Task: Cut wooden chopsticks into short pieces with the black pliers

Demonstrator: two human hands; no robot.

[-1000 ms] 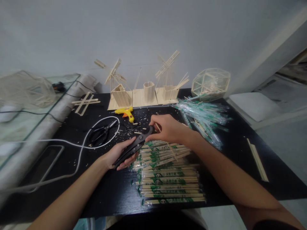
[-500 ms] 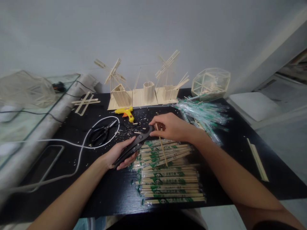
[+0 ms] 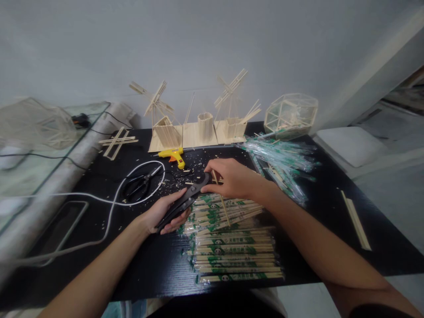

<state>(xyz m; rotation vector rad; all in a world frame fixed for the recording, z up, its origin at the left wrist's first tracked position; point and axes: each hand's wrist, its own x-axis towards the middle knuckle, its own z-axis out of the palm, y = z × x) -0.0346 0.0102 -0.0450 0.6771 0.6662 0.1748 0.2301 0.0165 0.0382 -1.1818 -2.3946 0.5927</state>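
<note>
My left hand [image 3: 162, 215] is closed round the handles of black shears [image 3: 185, 201], whose blades point up and right. My right hand [image 3: 232, 178] pinches a thin wooden stick [image 3: 221, 198] right at the blade tips; the stick slants down over a pile of wrapped chopsticks [image 3: 232, 247] with green print. Both hands hover low over the black table [image 3: 149, 265], near its middle.
A yellow glue gun [image 3: 172, 155], its white cable [image 3: 109, 207] and black scissors [image 3: 141, 184] lie to the left. Stick windmill models [image 3: 198, 126] stand at the back by a wire-frame polyhedron [image 3: 291, 115]. Empty clear wrappers [image 3: 281, 161] pile up at the right. Wood chips are scattered about.
My right hand turned the stick from a shallow slant to a steeper one and shifted slightly left toward the blade tips. The left hand and shears stayed put.
</note>
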